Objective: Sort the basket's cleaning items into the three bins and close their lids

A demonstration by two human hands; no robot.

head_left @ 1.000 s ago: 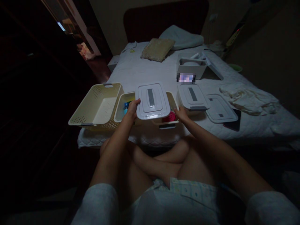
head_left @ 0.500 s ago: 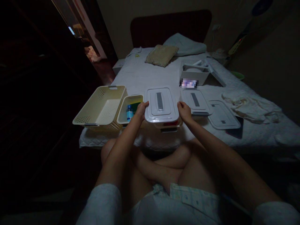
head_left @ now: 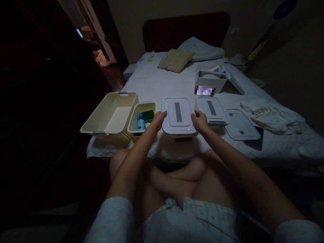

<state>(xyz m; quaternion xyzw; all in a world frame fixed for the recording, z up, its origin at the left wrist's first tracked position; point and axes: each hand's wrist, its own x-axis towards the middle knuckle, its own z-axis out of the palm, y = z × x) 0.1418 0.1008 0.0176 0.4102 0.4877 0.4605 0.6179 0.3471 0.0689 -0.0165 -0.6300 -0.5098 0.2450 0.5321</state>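
A white lid point(head_left: 168, 116) with a grey handle strip lies over the top of a cream storage box point(head_left: 182, 136) near the bed's front edge. My left hand point(head_left: 160, 120) is closed on the lid's left edge, and my right hand point(head_left: 199, 120) is closed on its right edge. The box's contents are covered. Just left of my left hand stands an open bin point(head_left: 131, 122) holding a blue bottle point(head_left: 141, 122) and a dark green item point(head_left: 148, 115). Right of my right hand is a box with a similar lid point(head_left: 219, 112) on it.
A large cream basket point(head_left: 89, 131) stands at the left. Another lid point(head_left: 246, 130) lies flat on the right, partly over a dark flat object point(head_left: 257, 144). Crumpled cloth point(head_left: 274, 116) is beyond it. Farther back are a white box point(head_left: 211, 83) and a beige cushion point(head_left: 175, 60).
Both hands have brought the lid down onto the box and slightly to the right. The red item seen inside the box before is now covered.
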